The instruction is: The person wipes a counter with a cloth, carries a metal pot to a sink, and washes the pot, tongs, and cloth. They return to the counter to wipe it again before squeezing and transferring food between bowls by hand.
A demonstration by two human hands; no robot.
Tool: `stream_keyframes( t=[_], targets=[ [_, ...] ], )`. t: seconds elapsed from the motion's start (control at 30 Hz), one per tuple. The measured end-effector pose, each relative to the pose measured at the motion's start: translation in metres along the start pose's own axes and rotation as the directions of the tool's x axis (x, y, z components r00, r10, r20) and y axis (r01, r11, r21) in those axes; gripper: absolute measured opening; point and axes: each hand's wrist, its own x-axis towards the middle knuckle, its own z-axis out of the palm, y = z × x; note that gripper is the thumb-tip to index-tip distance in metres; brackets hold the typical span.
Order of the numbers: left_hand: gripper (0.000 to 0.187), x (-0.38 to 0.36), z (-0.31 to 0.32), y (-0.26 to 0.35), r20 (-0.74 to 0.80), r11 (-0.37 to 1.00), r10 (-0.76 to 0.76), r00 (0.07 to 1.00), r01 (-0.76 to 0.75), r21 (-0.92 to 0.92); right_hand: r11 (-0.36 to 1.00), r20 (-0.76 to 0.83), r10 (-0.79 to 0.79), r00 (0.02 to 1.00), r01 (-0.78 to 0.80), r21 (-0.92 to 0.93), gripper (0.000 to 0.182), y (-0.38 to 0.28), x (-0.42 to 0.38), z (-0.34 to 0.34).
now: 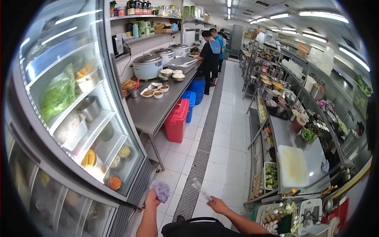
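Observation:
Low in the head view, my left hand (pixel 152 198) is closed around a crumpled light purple cloth (pixel 161 191), which sticks out above the fingers. My right hand (pixel 217 205) grips the lower end of a thin, clear, blurred object (pixel 201 189) that points up and to the left; what it is I cannot make out. Both hands are held apart over the tiled floor (pixel 213 168), on either side of the metal floor drain (pixel 197 162).
A glass-door fridge (pixel 118 98) stands at the left. Beyond it are a steel table (pixel 138 114), a red bin (pixel 177 120) and blue bins (pixel 189 106). A steel counter with a cutting board (pixel 293 166) lines the right. People (pixel 211 55) stand further up the aisle.

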Motion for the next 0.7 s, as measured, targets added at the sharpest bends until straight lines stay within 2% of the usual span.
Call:
stream_keyframes(
  t=[0.03, 0.07, 0.1, 0.17, 0.2, 0.23, 0.27, 0.3, 0.33, 0.37, 0.43, 0.47, 0.53, 0.6, 0.63, 0.67, 0.7],
  targets=[
    [0.030, 0.035, 0.009, -0.001, 0.084, 0.995, -0.098, 0.992, 0.099, -0.008, 0.995, -0.128, 0.094, 0.987, -0.088, 0.051, 0.036, 0.005, 0.017, -0.010],
    [0.026, 0.045, 0.060, 0.002, 0.069, 0.979, -0.190, 0.979, 0.183, 0.089, 0.985, -0.189, 0.119, 0.975, -0.092, 0.143, 0.035, 0.002, 0.031, -0.023],
    [0.023, 0.054, 0.116, -0.003, 0.047, 0.947, -0.277, 0.960, 0.264, 0.185, 0.980, -0.206, 0.155, 0.966, -0.124, 0.157, 0.035, -0.008, 0.045, -0.035],
    [0.028, 0.112, 0.156, -0.045, 0.146, 0.869, -0.437, 0.888, 0.374, 0.324, 0.978, -0.211, 0.181, 0.961, -0.153, 0.143, 0.035, -0.031, 0.076, -0.051],
    [0.027, 0.134, 0.183, -0.078, 0.145, 0.818, -0.386, 0.911, 0.265, 0.510, 0.982, -0.198, 0.171, 0.965, -0.151, 0.112, 0.036, -0.038, 0.092, -0.055],
    [0.026, 0.150, 0.210, -0.097, 0.163, 0.726, -0.335, 0.928, 0.144, 0.673, 0.996, -0.254, 0.089, 0.963, -0.079, 0.048, 0.039, -0.005, 0.120, -0.039],
    [0.026, 0.170, 0.224, -0.097, 0.170, 0.712, -0.360, 0.917, 0.153, 0.685, 0.996, -0.243, 0.078, 0.967, -0.065, 0.061, 0.043, 0.005, 0.137, -0.047],
    [0.026, 0.196, 0.244, -0.098, 0.084, 0.698, -0.348, 0.934, 0.198, 0.688, 0.992, -0.258, 0.120, 0.959, -0.103, 0.080, 0.042, 0.019, 0.150, -0.061],
    [0.026, 0.221, 0.267, -0.100, -0.002, 0.679, -0.338, 0.941, 0.246, 0.692, 0.984, -0.276, 0.168, 0.946, -0.144, 0.105, 0.041, 0.005, 0.156, -0.095],
    [0.018, 0.241, 0.284, -0.096, -0.042, 0.686, -0.334, 0.942, 0.273, 0.674, 0.976, -0.301, 0.206, 0.931, -0.171, 0.136, 0.041, 0.004, 0.169, -0.123],
    [0.011, 0.330, 0.270, -0.101, 0.081, 0.814, -0.385, 0.919, 0.297, 0.499, 0.971, -0.097, 0.232, 0.968, -0.224, 0.089, 0.039, 0.011, 0.192, -0.166],
    [0.010, 0.352, 0.287, -0.080, 0.178, 0.861, -0.375, 0.910, 0.270, 0.431, 0.963, -0.120, 0.256, 0.959, -0.243, 0.118, 0.039, 0.022, 0.206, -0.179],
    [0.015, 0.430, 0.280, -0.051, 0.161, 0.918, -0.267, 0.950, 0.200, 0.342, 0.984, -0.118, 0.127, 0.985, -0.110, 0.141, 0.041, 0.048, 0.241, -0.202],
    [0.015, 0.466, 0.313, 0.002, 0.179, 0.919, -0.342, 0.923, 0.288, 0.270, 0.985, -0.145, 0.117, 0.983, -0.095, 0.147, 0.041, 0.067, 0.277, -0.232],
    [0.014, 0.491, 0.305, 0.022, 0.392, 0.889, -0.456, 0.799, 0.431, 0.154, 0.969, -0.204, 0.173, 0.964, -0.129, 0.210, 0.041, 0.065, 0.292, -0.253],
    [0.014, 0.502, 0.315, 0.027, 0.388, 0.883, -0.467, 0.795, 0.439, 0.163, 0.949, -0.252, 0.231, 0.940, -0.160, 0.273, 0.041, 0.065, 0.309, -0.270],
    [0.017, 0.509, 0.322, 0.034, 0.251, 0.914, -0.353, 0.901, 0.275, 0.299, 0.956, -0.317, 0.211, 0.925, -0.128, 0.262, 0.048, 0.068, 0.332, -0.282]
  ],
)
